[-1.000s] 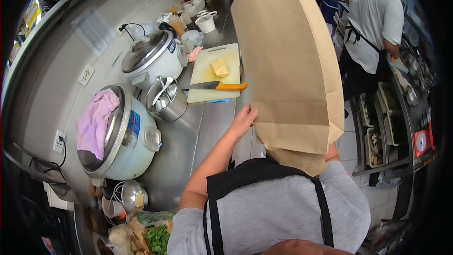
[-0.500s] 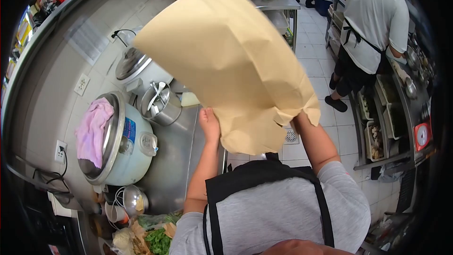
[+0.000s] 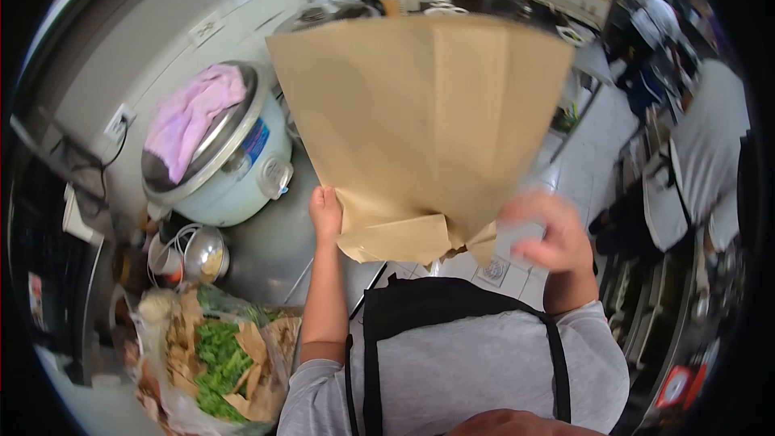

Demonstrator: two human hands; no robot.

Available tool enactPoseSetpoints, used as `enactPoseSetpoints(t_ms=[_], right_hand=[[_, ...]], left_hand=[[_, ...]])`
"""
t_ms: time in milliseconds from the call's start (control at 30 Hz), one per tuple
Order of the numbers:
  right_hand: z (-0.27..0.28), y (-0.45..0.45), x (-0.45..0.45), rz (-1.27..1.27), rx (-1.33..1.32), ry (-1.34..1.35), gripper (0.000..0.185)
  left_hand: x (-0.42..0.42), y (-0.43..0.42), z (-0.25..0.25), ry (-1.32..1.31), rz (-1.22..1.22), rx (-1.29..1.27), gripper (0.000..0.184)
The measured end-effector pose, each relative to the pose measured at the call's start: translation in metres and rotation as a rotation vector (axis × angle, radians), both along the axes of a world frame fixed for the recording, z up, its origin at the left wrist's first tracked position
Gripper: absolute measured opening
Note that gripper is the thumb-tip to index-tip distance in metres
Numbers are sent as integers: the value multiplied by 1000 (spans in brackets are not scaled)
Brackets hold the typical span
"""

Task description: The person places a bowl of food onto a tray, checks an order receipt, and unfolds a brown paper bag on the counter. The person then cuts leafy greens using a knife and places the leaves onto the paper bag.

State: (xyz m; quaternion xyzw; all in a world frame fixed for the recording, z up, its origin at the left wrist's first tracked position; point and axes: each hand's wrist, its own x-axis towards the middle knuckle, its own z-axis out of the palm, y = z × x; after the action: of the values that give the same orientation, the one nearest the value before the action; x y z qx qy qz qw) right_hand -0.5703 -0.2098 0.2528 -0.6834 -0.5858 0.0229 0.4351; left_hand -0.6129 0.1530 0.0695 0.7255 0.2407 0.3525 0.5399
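A large brown paper bag point(image 3: 387, 113) is held up in front of my chest, its lower end creased and folded. My left hand point(image 3: 326, 211) is closed on the bag's lower left edge. Just right of the bag's lower right side is my right hand point(image 3: 553, 230), blurred, with its fingers apart and nothing in them. The bag hides much of the counter behind it.
On the steel counter point(image 3: 278, 246) at left stands a large cooker point(image 3: 234, 186) with a pink cloth point(image 3: 194, 117) on its lid. A metal bowl point(image 3: 207, 254) and a plastic bag of leafy greens point(image 3: 222, 363) are nearer. Another person point(image 3: 706, 145) stands at right.
The paper bag has swung from right to left and now faces me broadly. My right hand has let go of it and moved away on the right. The view has shifted, showing more greens.
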Motion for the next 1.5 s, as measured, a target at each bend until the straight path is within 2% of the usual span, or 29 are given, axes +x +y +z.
enactPoseSetpoints(t_ms=[67,167,233,300,400,467,533,600,733,833,900,967,1067,1167,1267,1367,1467,1500], right_hand=[[-3,22,32,-538,122,-258,84],[-74,55,85,-518,256,-72,104],[-132,75,105,-186,246,557,117],[-182,91,111,-28,112,789,91],[-206,115,116,-163,-173,938,52],[-199,143,126,-317,-44,530,25],[-178,170,137,-321,90,492,20],[-182,202,150,-265,109,572,17],[-141,238,118,-192,146,366,18],[-144,270,109,-177,34,330,19],[-147,289,102,-193,-20,281,21],[-159,314,102,-210,-100,173,23],[-179,337,95,-298,-282,-43,24],[-223,352,99,-309,-388,-73,24],[-242,354,102,-334,-492,-17,23],[-231,357,100,-397,-593,168,31],[-207,337,79,-396,-37,-128,47],[-202,330,71,-253,-86,-238,51]], left_hand=[[-13,-1,-5,14,88,-45,18],[-31,-8,-24,-37,188,-203,19],[-48,-12,-40,-17,259,-236,19],[-67,-14,-60,-53,325,-312,19],[-103,-21,-69,38,404,-300,16],[-122,-33,-60,95,438,-221,14],[-132,-50,-36,99,455,-97,14],[-142,-55,-32,228,528,-45,18],[-141,-57,-14,480,810,228,43],[-141,-51,-2,454,571,718,67],[-130,-49,5,422,98,692,72],[-118,-56,-9,562,-145,875,73],[-113,-54,-36,700,-370,775,73],[-117,-42,-49,760,-450,735,71],[-121,-36,-48,736,-458,754,68],[-116,-34,-47,773,-474,681,69],[-112,-31,-48,795,-461,660,68],[-109,-31,-49,789,-448,650,67]])
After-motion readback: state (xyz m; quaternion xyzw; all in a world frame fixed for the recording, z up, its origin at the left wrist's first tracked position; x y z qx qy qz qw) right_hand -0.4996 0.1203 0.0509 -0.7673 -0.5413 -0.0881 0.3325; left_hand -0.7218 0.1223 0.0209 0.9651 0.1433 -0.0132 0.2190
